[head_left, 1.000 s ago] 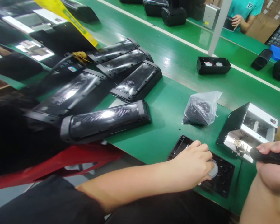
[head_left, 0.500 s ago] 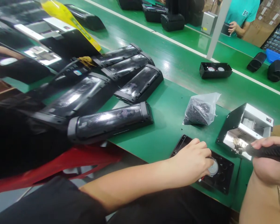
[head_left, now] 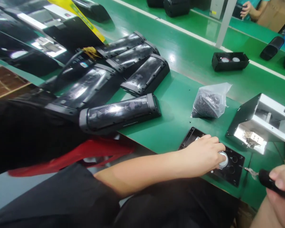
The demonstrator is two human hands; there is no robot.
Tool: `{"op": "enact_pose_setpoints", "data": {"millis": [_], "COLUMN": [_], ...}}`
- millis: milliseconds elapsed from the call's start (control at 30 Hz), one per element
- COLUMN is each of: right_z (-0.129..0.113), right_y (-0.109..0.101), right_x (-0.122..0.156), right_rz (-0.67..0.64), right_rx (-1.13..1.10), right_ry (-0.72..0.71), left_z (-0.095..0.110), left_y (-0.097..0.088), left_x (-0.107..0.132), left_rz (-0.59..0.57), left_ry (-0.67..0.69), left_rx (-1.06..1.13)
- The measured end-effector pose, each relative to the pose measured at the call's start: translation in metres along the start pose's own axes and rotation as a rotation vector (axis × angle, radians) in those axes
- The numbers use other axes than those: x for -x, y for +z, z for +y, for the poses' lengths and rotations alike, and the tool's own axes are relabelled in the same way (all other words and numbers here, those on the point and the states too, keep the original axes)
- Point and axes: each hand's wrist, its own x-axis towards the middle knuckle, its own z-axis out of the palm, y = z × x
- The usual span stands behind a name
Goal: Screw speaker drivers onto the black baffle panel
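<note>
The right hand [head_left: 281, 186], closed round a black screwdriver [head_left: 269, 181], has dropped away from the silver metal box [head_left: 273, 109] to 4 o'clock, its bit just beside the black plastic panel [head_left: 235, 171], where the left hand [head_left: 203, 153] grips a round silver disc [head_left: 223, 159].

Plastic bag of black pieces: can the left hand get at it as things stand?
Probably yes: the left hand would have to leave the round disc in the black panel, but nothing stands between it and the bag on the green bench.
</note>
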Motion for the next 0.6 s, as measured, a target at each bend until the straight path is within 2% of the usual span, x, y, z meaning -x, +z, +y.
{"op": "enact_pose_setpoints", "data": {"millis": [100, 267, 367, 467, 600], "right_z": [0.002, 0.018, 0.029, 0.035, 0.030], "right_y": [-0.009, -0.013, -0.023, -0.033, -0.030], "right_x": [0.018, 0.018, 0.022, 0.025, 0.016], "right_rz": [-0.164, -0.468, -0.512, -0.551, -0.585], "right_rx": [-0.073, -0.167, -0.205, -0.185, -0.172], "right_ry": [-0.007, 0.049, 0.114, 0.084, 0.077], "left_z": [0.003, 0.006, 0.007, 0.007, 0.004], "left_y": [-0.001, -0.004, -0.005, -0.004, -0.001], "left_x": [-0.003, -0.003, -0.003, -0.004, -0.005], "left_rz": [-0.026, -0.031, -0.043, -0.038, -0.016], "left_ry": [-0.015, 0.040, 0.041, 0.030, 0.036], "left_rx": [-0.023, -0.031, -0.020, -0.008, 0.020]}}
